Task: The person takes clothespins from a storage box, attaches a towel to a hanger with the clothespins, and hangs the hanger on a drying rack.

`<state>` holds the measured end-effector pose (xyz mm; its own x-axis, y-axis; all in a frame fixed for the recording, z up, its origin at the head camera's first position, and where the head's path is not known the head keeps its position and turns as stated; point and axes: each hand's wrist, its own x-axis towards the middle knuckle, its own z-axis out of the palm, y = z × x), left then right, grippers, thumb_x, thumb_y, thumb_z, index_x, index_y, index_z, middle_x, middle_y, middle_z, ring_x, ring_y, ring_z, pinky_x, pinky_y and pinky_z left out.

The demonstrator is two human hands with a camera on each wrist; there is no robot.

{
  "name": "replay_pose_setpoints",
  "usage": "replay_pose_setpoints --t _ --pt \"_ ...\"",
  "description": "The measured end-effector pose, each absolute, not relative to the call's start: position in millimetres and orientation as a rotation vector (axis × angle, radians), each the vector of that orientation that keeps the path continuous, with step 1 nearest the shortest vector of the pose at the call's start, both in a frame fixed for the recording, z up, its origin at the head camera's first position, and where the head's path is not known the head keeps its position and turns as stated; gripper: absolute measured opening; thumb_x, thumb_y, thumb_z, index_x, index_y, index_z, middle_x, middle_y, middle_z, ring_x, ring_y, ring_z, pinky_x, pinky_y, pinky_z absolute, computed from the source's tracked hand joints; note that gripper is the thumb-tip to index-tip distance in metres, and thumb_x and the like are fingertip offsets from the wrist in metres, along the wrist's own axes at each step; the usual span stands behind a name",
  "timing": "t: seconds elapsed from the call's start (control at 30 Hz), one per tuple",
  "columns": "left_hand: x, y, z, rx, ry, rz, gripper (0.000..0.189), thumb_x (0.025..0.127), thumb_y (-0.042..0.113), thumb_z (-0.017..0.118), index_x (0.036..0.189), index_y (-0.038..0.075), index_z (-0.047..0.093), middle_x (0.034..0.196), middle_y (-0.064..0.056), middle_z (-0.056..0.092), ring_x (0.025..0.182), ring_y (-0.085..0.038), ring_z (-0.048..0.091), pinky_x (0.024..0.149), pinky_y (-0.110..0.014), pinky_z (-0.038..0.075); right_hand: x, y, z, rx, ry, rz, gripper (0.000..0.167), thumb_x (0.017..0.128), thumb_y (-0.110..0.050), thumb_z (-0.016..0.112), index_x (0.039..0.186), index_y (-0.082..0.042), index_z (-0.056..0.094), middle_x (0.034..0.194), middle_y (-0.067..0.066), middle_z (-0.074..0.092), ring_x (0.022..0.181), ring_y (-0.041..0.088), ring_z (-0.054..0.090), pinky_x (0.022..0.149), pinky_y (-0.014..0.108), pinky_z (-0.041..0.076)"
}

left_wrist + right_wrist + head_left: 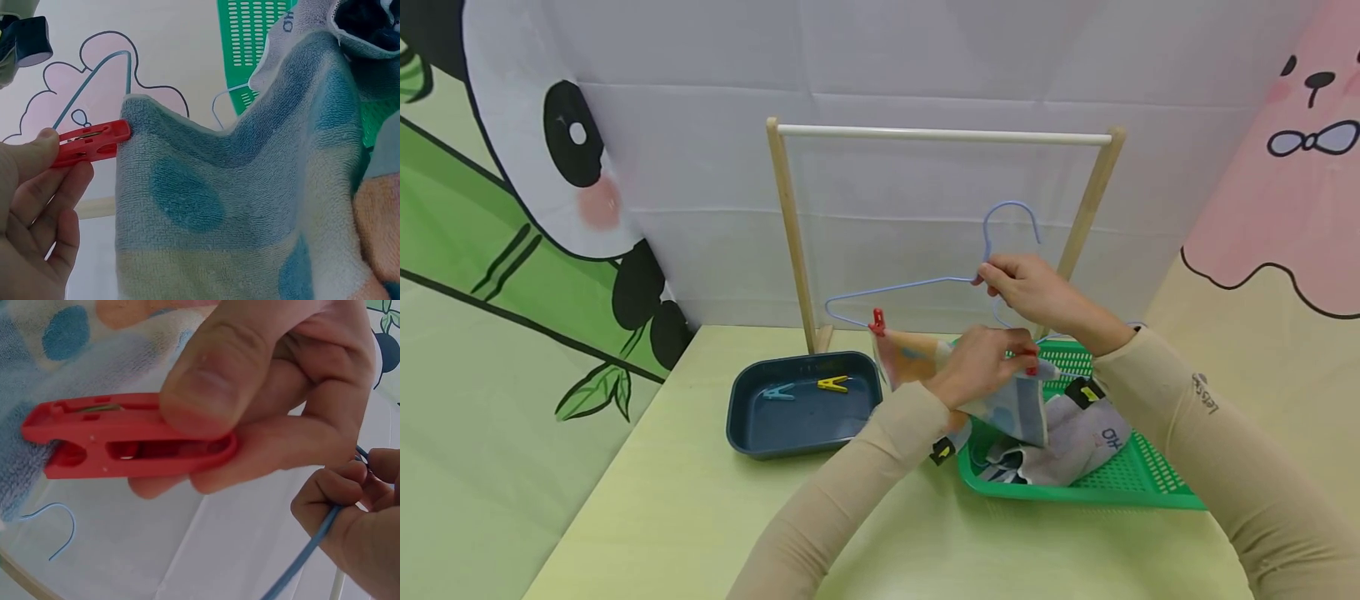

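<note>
My right hand [1037,287] grips a blue wire hanger [902,287] at the neck, its hook rising above the fingers. A small patterned towel [187,187] with blue spots hangs below the hanger. One red clothespin [877,322] clips its left corner near the hanger's left end. My left hand [977,367] pinches a second red clothespin [94,142] between thumb and fingers. That clothespin's tip bites a corner of the towel; I cannot tell whether wire lies inside it. In the right wrist view, the left hand's clothespin [131,434] is close to the camera.
Below the towel stands a green perforated basket [1150,492] holding a greyish lettered cloth [1093,446]. To its left, a navy tray [752,446] contains a blue clothespin [778,392] and a yellow clothespin [832,383]. Behind rises a wooden rack with a white rail [940,134].
</note>
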<state>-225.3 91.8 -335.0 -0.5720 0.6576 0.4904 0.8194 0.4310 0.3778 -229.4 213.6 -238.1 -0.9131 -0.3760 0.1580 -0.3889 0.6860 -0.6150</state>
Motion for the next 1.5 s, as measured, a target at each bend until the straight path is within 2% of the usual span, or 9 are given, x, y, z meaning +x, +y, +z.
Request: replay_pose_setpoints --t 0.27,0.5,0.77,0.93,1.07,1.2,1.5 --pt "-225.5 95.0 -335.4 -1.294 -2.439 -0.826 0.01 0.09 0.024 0.066 0.094 0.017 0.07 0.091 0.008 0.072 0.055 0.003 0.053 0.052 -0.011 0.038 -229.0 212.3 -237.3 0.655 -2.865 1.06 0.039 0.104 -0.031 0.035 0.11 -0.005 0.064 0.096 0.014 0.058 0.079 0.026 0.049 0.065 0.035 0.037" --pt "-225.9 97.9 -335.0 -1.303 -2.461 -0.755 0.011 0.091 0.025 0.064 0.096 0.018 0.071 0.091 0.009 0.071 0.053 0.003 0.05 0.051 -0.012 0.037 -228.8 212.4 -237.2 0.643 -2.865 1.057 0.038 0.104 -0.03 0.036 0.11 -0.005 0.064 0.094 0.013 0.057 0.065 0.024 0.041 0.06 0.033 0.034" --pt "-227.0 99.8 -336.0 -1.328 -2.459 -0.72 0.016 0.092 0.025 0.062 0.101 0.015 0.071 0.087 0.008 0.071 0.052 0.003 0.05 0.05 -0.012 0.037 -229.4 211.5 -236.0 0.667 -2.85 1.054 0.039 0.104 -0.03 0.035 0.109 -0.004 0.064 0.091 0.012 0.056 0.062 0.023 0.038 0.058 0.032 0.033" --pt "-227.4 99.2 -337.6 -1.309 -2.464 -0.747 0.015 0.092 0.025 0.063 0.1 0.016 0.071 0.091 0.007 0.071 0.048 0.002 0.048 0.048 -0.012 0.036 -230.3 211.0 -237.5 0.652 -2.868 1.048 0.039 0.104 -0.03 0.034 0.11 -0.004 0.063 0.094 0.013 0.057 0.068 0.024 0.041 0.062 0.034 0.034" --pt "-228.1 98.7 -338.9 -1.3 -2.476 -0.752 0.017 0.09 0.028 0.065 0.102 0.016 0.069 0.093 0.005 0.071 0.048 0.001 0.049 0.049 -0.012 0.037 -230.7 211.0 -238.2 0.65 -2.856 1.056 0.039 0.104 -0.03 0.034 0.11 -0.004 0.063 0.097 0.014 0.058 0.079 0.026 0.049 0.069 0.037 0.038" --pt "-228.5 99.0 -340.3 -1.279 -2.502 -0.77 0.022 0.089 0.032 0.066 0.104 0.015 0.066 0.095 0.004 0.07 0.055 0.002 0.053 0.053 -0.012 0.04 -230.7 210.9 -238.5 0.658 -2.837 1.074 0.04 0.103 -0.032 0.036 0.11 -0.004 0.063 0.098 0.015 0.059 0.091 0.028 0.053 0.077 0.04 0.04" --pt "-230.1 98.9 -341.4 -1.231 -2.555 -0.827 0.025 0.093 0.03 0.062 0.113 0.017 0.065 0.096 0.006 0.068 0.082 -0.004 0.062 0.069 -0.013 0.044 -233.5 211.7 -241.0 0.624 -2.825 1.069 0.037 0.103 -0.031 0.037 0.109 -0.005 0.064 0.1 0.015 0.06 0.091 0.029 0.054 0.075 0.04 0.039"
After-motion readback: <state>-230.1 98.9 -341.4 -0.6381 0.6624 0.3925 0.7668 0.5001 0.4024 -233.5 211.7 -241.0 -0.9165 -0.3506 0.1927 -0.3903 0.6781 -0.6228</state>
